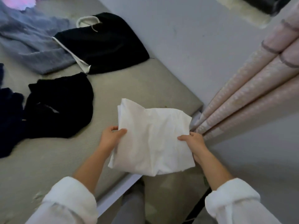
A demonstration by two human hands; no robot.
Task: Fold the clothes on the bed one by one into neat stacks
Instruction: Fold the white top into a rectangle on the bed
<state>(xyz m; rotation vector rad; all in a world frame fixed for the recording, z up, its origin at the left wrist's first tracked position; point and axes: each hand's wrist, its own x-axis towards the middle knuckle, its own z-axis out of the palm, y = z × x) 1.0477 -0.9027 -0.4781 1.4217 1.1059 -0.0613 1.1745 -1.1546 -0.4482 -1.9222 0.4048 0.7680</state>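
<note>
A folded white garment (pixel 152 139) is held over the bed's near corner. My left hand (pixel 111 136) grips its left edge, thumb on top. My right hand (pixel 194 143) grips its right edge, thumb on top and fingers underneath. On the grey bed (pixel 145 84) lie a crumpled black garment (pixel 59 105), a folded black garment with white trim (pixel 103 44), a grey-blue sweater (pixel 32 44) and a dark navy garment (pixel 9 120) at the left edge.
A pink curtain (pixel 252 88) hangs in folds to the right of the bed corner. The wall (pixel 194 38) runs along the bed's far side. A pink item (pixel 21 2) shows at the top left. The bed's white frame edge (pixel 116 191) is below the garment.
</note>
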